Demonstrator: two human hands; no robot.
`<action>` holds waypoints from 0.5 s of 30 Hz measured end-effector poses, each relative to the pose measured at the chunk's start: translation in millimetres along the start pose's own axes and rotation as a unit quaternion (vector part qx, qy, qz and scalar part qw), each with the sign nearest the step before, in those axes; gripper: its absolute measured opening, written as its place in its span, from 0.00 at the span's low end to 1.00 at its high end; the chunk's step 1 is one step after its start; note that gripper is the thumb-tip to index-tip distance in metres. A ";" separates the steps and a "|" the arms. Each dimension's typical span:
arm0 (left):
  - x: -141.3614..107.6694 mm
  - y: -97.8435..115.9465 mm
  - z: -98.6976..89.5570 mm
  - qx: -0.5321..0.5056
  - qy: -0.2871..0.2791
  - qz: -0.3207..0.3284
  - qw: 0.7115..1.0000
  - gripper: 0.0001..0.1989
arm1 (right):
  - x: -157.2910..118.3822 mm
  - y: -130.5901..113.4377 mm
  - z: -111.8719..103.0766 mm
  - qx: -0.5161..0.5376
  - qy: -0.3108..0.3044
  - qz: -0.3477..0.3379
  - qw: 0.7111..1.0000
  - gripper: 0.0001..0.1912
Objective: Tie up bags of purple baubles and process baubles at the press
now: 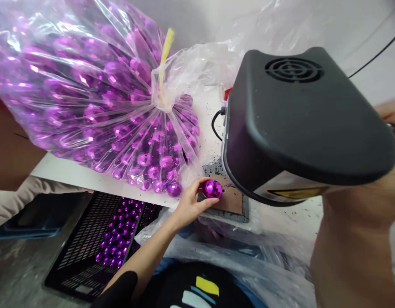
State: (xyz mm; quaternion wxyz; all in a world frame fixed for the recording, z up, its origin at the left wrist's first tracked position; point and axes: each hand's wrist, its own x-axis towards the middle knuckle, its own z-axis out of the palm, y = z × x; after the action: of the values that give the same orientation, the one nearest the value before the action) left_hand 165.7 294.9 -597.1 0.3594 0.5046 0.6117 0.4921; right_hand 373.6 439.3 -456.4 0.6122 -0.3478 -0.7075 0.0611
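My left hand (190, 203) grips a shiny purple faceted ball (212, 188) between thumb and fingers, just above a brown pad with a grey border (230, 197) on the white table. A large black machine (300, 115) with a round vent and a warning label fills the upper right. My right hand (388, 141) is at that machine's right side, mostly hidden behind it, and its fingers are too covered to read. Left of the pad, a clear plastic bag (98, 94) full of purple balls is tied with a yellow strip (167, 47).
Below the table's left edge stands a black crate (72, 252) holding many small purple balls (119, 233). A person's sleeve (11, 201) shows at the far left. Clear plastic sheeting (242, 261) hangs along the front edge. A black cable (375, 55) runs at upper right.
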 end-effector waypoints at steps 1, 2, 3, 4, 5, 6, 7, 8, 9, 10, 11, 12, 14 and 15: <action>2.5 -4.8 5.6 0.025 -0.001 0.012 1.000 0.25 | 1.3 -1.8 0.6 -0.010 0.003 -0.008 1.000 0.09; 5.9 -9.6 10.2 0.049 -0.001 0.028 0.998 0.25 | 2.2 -3.4 1.3 -0.019 0.002 -0.012 1.000 0.09; 9.8 -14.2 13.9 0.070 -0.005 0.044 0.997 0.25 | 2.8 -4.8 1.9 -0.024 -0.001 -0.013 1.000 0.09; 13.6 -18.4 17.0 0.086 -0.012 0.056 0.995 0.25 | 3.1 -5.7 2.4 -0.027 -0.003 -0.010 1.000 0.09; 17.1 -22.1 19.6 0.097 -0.017 0.065 0.993 0.25 | 3.1 -6.3 2.8 -0.028 -0.004 -0.008 1.000 0.10; 19.9 -25.4 22.0 0.105 -0.019 0.071 0.992 0.26 | 2.9 -6.4 3.1 -0.026 -0.005 -0.006 1.000 0.10; 21.9 -28.0 24.3 0.110 -0.015 0.075 0.991 0.26 | 2.6 -6.3 3.2 -0.022 -0.006 -0.007 1.000 0.10; 23.1 -29.9 26.5 0.114 -0.009 0.077 0.990 0.26 | 2.2 -6.0 3.2 -0.019 -0.005 -0.006 1.000 0.11; 23.6 -31.2 28.7 0.117 -0.005 0.079 0.990 0.27 | 1.9 -5.7 3.2 -0.017 -0.006 -0.005 1.000 0.11; 23.5 -31.8 30.9 0.121 -0.002 0.081 0.989 0.26 | 1.7 -5.4 3.0 -0.017 -0.006 -0.004 1.000 0.11; 23.1 -31.8 33.1 0.125 -0.001 0.082 0.989 0.26 | 1.7 -5.4 2.9 -0.021 -0.007 -0.001 1.000 0.11; 22.6 -31.3 35.3 0.131 -0.004 0.082 0.988 0.26 | 1.7 -5.5 2.7 -0.025 -0.005 0.000 1.000 0.11; 21.7 -29.8 39.5 0.147 -0.011 0.084 0.986 0.26 | 2.2 -6.0 2.3 -0.031 0.000 0.000 1.000 0.10; 21.5 -29.1 41.5 0.155 -0.014 0.086 0.984 0.26 | 2.4 -6.4 2.1 -0.032 0.003 0.001 0.999 0.10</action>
State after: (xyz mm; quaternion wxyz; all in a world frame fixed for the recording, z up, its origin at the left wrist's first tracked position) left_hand 191.9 325.5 -634.7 0.2422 0.6116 0.6296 0.4134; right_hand 369.0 436.5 -451.6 0.6030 -0.3678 -0.7069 0.0381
